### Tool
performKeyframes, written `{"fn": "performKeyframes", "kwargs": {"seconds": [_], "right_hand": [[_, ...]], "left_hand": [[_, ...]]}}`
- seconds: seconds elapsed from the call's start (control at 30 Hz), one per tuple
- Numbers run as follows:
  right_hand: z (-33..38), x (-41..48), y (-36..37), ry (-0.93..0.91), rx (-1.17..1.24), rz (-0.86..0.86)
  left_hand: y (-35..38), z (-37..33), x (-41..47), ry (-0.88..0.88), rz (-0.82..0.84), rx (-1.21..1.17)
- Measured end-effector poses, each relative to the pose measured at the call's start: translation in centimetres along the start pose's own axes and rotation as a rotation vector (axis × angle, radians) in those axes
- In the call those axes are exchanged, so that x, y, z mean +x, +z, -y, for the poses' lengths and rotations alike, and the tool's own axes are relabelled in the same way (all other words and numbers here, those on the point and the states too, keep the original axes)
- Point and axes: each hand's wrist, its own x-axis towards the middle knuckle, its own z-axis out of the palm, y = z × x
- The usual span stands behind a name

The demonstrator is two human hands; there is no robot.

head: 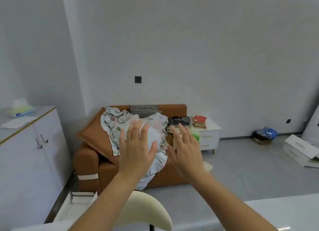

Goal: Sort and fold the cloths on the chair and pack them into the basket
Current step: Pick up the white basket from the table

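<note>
Left hand (136, 151) and right hand (187, 151) raised, fingers straight and spread, holding nothing. Beyond them, floral cloth (115, 125) heaped on brown armchair (88, 161), spilling over its front edge.

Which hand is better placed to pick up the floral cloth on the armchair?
Probably the left hand: open, it lines up with the middle of the floral cloth; the right hand, also open, lies past its right edge.

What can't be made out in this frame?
1. Head view: left hand covers the middle of the floral cloth pile; the number of cloths is unclear.
2. Head view: right hand partly hides a blurred dark item beside the armchair; basket or not, unclear.
3. Head view: titles on the books are too small.
</note>
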Motion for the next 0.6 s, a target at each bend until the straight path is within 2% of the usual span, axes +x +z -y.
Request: {"fn": "performKeyframes", "kwargs": {"seconds": [0.33,0.6], "right_hand": [[-15.2,-5.1,-0.8,-0.065,0.034,0.116],[-24.6,-11.2,-2.6,0.05,0.022,0.255]], "left_hand": [[6.5,-14.9,-4.8,-0.146,0.059,0.0],[10.3,-24.5,-8.8,-0.162,0.197,-0.084]]}}
